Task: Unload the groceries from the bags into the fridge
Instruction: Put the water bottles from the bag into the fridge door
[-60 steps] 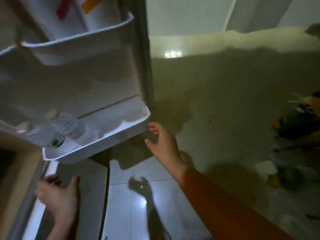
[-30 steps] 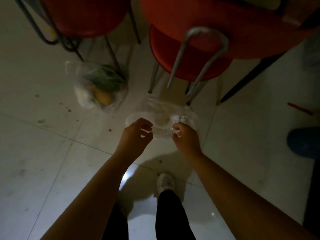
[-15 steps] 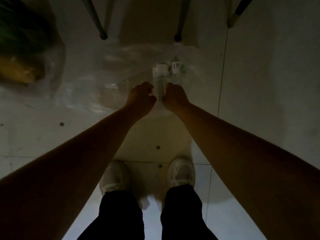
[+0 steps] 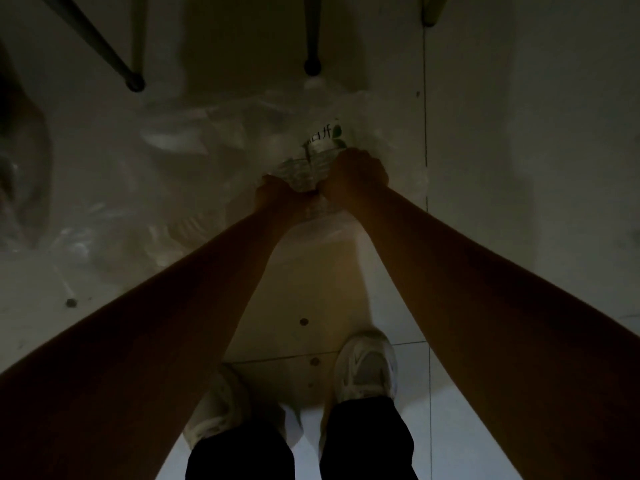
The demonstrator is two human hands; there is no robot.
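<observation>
Still clutching the bottle (image 4: 313, 168) with left hand (image 4: 277, 195) and right hand (image 4: 355, 176), label now showing at 12. Dim tiled floor (image 4: 519, 168), chair legs (image 4: 135, 77) up at 11.

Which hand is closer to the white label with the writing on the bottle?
The right hand. It grips the water bottle just below the label. The left hand grips lower down, farther from the label, inside the clear plastic bag.

The floor (image 4: 519, 168) is pale tile with thin lines and small dark spots. Two thin chair legs (image 4: 311, 46) (with dark tips) stand on it. Two white shoes (image 4: 365, 365) stand below dark trousers (image 4: 367, 441).
</observation>
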